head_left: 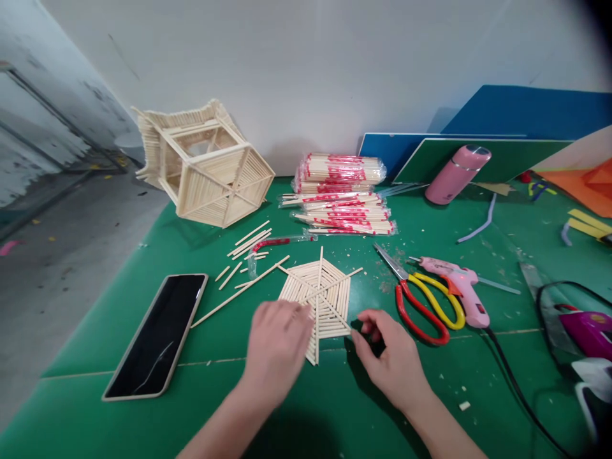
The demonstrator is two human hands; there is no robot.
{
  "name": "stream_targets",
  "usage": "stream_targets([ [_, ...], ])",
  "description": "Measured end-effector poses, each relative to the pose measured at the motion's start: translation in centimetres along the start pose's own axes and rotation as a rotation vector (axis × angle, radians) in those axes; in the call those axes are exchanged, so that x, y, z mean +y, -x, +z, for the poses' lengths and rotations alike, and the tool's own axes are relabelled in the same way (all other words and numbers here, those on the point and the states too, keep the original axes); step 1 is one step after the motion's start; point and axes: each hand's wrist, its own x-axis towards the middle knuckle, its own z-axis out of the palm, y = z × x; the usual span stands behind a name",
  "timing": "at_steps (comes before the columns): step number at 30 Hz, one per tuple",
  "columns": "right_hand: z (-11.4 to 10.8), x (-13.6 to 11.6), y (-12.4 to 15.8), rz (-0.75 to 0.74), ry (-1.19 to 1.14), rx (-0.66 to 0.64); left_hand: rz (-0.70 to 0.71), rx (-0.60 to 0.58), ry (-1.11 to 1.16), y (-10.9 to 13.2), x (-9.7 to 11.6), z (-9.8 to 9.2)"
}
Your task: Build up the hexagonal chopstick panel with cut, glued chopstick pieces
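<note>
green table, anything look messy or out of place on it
Small pale scraps litter the green table, some near the scissors and glue gun. A crumpled wrapper lies loose beside short cut sticks. The stick model sits tilted. A pale streak crosses the phone; I cannot tell whether crack or reflection.

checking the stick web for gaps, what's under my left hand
Part of the stick web lies under the left hand: its rows show above and to the right, but the stretch directly beneath is covered.
</note>
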Motion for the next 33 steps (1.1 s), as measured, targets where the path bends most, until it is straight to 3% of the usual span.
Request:
stream_targets([
  [3,0.0,0.4,0.0,0.046,-0.080,0.044,-0.141,-0.008,-0.177,-1.6,-3.6,-0.2],
  [7,-0.1,0.7,-0.1,0.074,-0.157,0.081,-0.220,-0.061,-0.264,-3.1,-7.0,0.6],
  [16,-0.6,0.4,-0.2,0.094,-0.161,0.037,-0.340,-0.047,-0.299,-3.2,-8.5,1.8],
  [22,-0.9,0.5,-0.2,0.103,-0.119,-0.001,-0.311,0.049,-0.208,-2.4,-6.4,0.9],
  [24,-0.9,0.4,-0.2,0.096,-0.115,-0.009,-0.195,0.112,-0.044,-1.7,-4.5,0.4],
  [29,-0.7,0.3,-0.2,0.049,-0.135,-0.004,0.064,-0.072,0.239,-0.1,0.2,0.0],
  [33,-0.6,0.3,-0.3,0.008,-0.131,-0.012,0.123,-0.163,0.321,0.5,1.5,0.9],
])
